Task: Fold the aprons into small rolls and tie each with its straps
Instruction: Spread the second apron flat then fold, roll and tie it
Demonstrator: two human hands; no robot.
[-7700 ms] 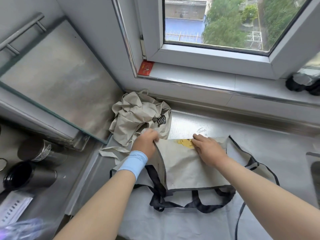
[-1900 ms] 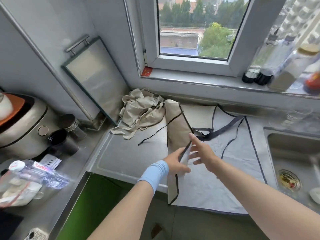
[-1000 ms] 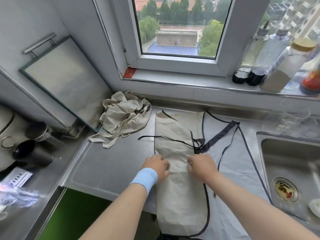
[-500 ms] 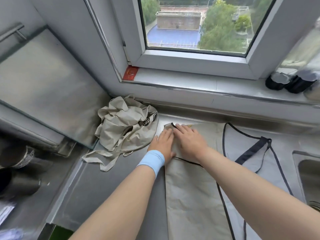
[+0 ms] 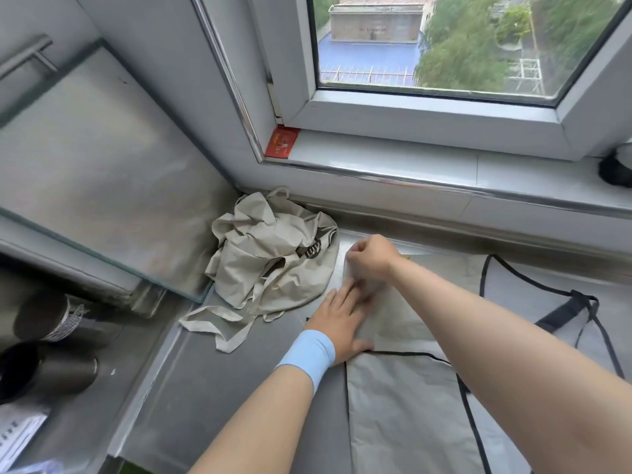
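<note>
A person stands at a shiny metal counter (image 5: 205, 388) under a window (image 5: 444, 46). A folded apron (image 5: 403, 405) lies on the counter in front of them. It is a long tan strip with a thin black edge, and it runs from the near edge up toward the wall.

The left hand (image 5: 342, 323) has a light blue wristband (image 5: 306, 354). It lies flat on the apron near the far end, with the fingers straight and close together and the thumb out to the side.

The right hand (image 5: 371, 258) is just past the left one, at the far end of the strip. Its fingers are curled in and look like they pinch the end of the cloth. That part is blurry, so I cannot tell just how.

More of the apron spreads out to the right, with a black strap (image 5: 561, 313) lying on it.

A second apron (image 5: 273, 254) sits in a crumpled heap in the corner, just left of the hands. Its pale straps trail over the counter.

A glass board (image 5: 85, 165) leans on the left wall. Two dark cups (image 5: 51, 367) lie below it. A small red card (image 5: 282, 143) rests on the window sill.
</note>
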